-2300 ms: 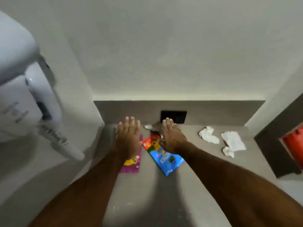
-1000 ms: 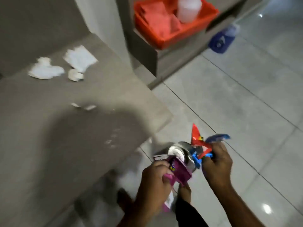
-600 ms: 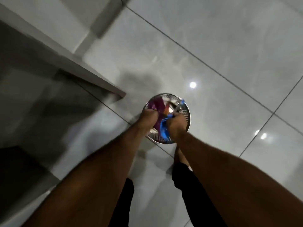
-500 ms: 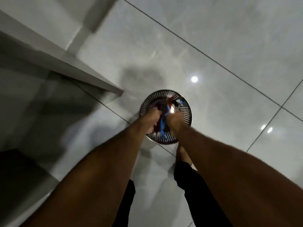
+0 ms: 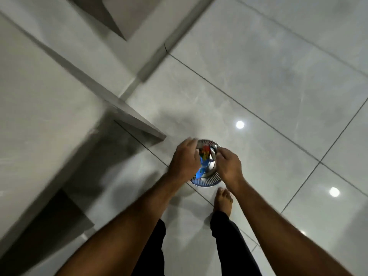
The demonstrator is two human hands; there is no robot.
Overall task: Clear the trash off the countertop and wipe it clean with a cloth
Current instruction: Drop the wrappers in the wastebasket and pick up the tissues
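A round perforated metal bin (image 5: 207, 181) stands on the tiled floor below me. A blue and red snack wrapper (image 5: 205, 159) lies inside it, partly hidden by my hands. My left hand (image 5: 185, 160) hovers over the bin's left side with its fingers loosely spread and nothing in them. Over the right rim, my right hand (image 5: 229, 166) has loosely curled fingers and no wrapper in its grasp. The grey countertop (image 5: 39, 100) fills the left of the view, its corner just left of the bin. No cloth is in sight.
Glossy grey floor tiles (image 5: 268, 86) spread to the right and ahead. My bare foot (image 5: 223, 200) stands just behind the bin. A dark recess (image 5: 49, 226) lies under the countertop at lower left.
I turned from the countertop carrying the wrappers and pushed them down into the floor bin. Both hands have since let go and lifted slightly, and the view has tilted up.
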